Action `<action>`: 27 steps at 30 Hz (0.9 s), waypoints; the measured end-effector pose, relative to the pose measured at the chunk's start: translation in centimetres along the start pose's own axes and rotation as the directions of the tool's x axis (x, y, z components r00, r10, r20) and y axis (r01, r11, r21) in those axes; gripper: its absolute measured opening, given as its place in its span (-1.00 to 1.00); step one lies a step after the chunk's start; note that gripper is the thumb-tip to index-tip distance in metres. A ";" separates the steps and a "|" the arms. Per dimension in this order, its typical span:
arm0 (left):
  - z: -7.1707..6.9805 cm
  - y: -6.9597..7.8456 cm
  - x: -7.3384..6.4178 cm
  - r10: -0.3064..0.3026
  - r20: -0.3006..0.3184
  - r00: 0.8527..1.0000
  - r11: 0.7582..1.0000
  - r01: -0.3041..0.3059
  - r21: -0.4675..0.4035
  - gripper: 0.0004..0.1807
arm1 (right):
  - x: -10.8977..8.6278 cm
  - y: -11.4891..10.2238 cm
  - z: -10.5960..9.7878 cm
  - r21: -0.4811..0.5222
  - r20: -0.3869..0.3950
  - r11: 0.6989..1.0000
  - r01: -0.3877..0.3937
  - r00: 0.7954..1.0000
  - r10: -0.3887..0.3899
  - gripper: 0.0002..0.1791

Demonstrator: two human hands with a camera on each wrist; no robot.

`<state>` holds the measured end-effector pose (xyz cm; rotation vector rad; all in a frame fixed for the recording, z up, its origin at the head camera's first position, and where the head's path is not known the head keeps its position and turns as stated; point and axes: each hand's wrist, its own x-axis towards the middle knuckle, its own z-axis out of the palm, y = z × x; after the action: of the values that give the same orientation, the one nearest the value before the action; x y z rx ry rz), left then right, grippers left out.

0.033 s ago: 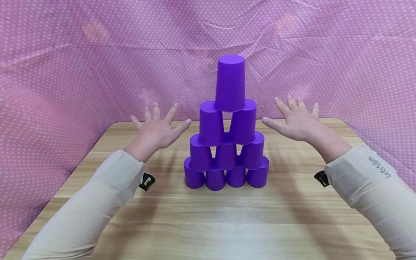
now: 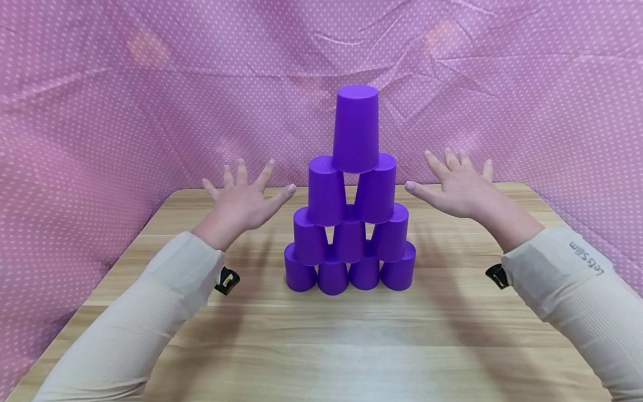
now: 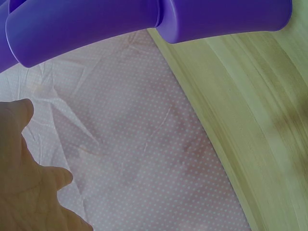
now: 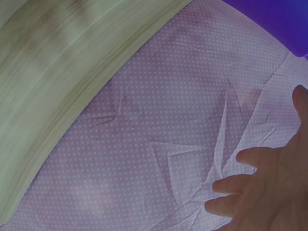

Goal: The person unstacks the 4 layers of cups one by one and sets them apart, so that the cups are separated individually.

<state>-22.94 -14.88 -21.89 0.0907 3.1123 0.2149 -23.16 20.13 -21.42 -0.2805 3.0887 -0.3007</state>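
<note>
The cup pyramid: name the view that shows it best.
The head view. It shows the whole cup pyramid standing on the wooden table, between the open left hand and right hand. The left wrist view catches only a few cups along its top edge; the right wrist view only a purple corner.

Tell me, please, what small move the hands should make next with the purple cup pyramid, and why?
Probably bring the right hand to the top cup and lift it straight off. The pyramid looks complete; both the right and left hand hover open, touching nothing, and only that cup bears no other.
</note>
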 end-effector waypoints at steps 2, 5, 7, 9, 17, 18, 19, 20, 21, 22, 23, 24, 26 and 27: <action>0.0 0.0 0.1 0.003 -0.002 1.000 1.000 -0.003 -0.001 -0.05 | 0.0 0.0 0.0 -0.002 -0.001 1.000 0.000 1.000 0.000 0.05; 0.1 -0.1 0.1 0.007 -0.003 1.000 1.000 -0.007 -0.003 -0.05 | 0.1 0.1 0.1 -0.004 -0.009 1.000 0.002 1.000 -0.002 0.04; 0.1 -0.1 0.1 0.010 -0.007 1.000 1.000 -0.010 -0.008 -0.04 | 0.1 0.2 0.1 0.007 -0.022 1.000 0.008 1.000 -0.008 0.04; 0.2 -0.1 0.1 0.012 -0.012 1.000 1.000 -0.013 -0.014 -0.04 | 0.0 0.4 0.0 0.030 -0.042 0.999 0.018 0.999 -0.017 0.03; 0.2 -0.4 0.4 0.080 -0.191 0.978 0.975 -0.116 -0.190 -0.16 | -0.7 1.2 -0.4 0.182 -0.105 0.973 0.144 0.986 -0.127 -0.10; 0.1 -0.4 0.4 0.100 -0.232 0.968 0.960 -0.155 -0.235 -0.19 | -0.9 1.2 -0.4 0.208 -0.105 0.966 0.156 0.985 -0.136 -0.12; 0.0 -0.4 0.4 0.120 -0.273 0.954 0.939 -0.198 -0.280 -0.22 | -1.1 1.1 -0.5 0.231 -0.107 0.959 0.164 0.984 -0.142 -0.15; 0.0 -0.4 0.4 0.142 -0.319 0.937 0.913 -0.249 -0.324 -0.24 | -1.3 1.1 -0.4 0.259 -0.110 0.950 0.174 0.983 -0.150 -0.18; -0.2 -0.3 0.4 0.163 -0.363 0.918 0.884 -0.299 -0.359 -0.26 | -1.5 1.1 -0.4 0.293 -0.113 0.938 0.185 0.981 -0.158 -0.21; -0.3 -0.2 0.4 0.177 -0.400 0.899 0.854 -0.342 -0.393 -0.28 | -1.7 1.1 -0.3 0.325 -0.119 0.925 0.200 0.978 -0.169 -0.23; -0.4 0.0 0.4 0.188 -0.432 0.882 0.822 -0.382 -0.423 -0.29 | -1.8 1.2 -0.1 0.365 -0.123 0.906 0.217 0.975 -0.184 -0.26; -0.6 0.1 0.3 0.194 -0.459 0.867 0.792 -0.415 -0.448 -0.30 | -2.0 1.2 0.0 0.408 -0.128 0.882 0.235 0.971 -0.200 -0.27; -0.9 0.5 0.2 0.204 -0.502 0.841 0.725 -0.474 -0.500 -0.31 | -2.2 1.4 0.4 0.490 -0.138 0.828 0.272 0.962 -0.234 -0.29; -1.0 0.7 0.1 0.207 -0.513 0.833 0.689 -0.497 -0.528 -0.32 | -2.3 1.5 0.7 0.525 -0.141 0.800 0.292 0.956 -0.256 -0.29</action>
<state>-23.02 -14.27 -20.80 0.7413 3.1409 1.4918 -21.15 21.88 -22.34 -0.7002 2.8414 -1.1850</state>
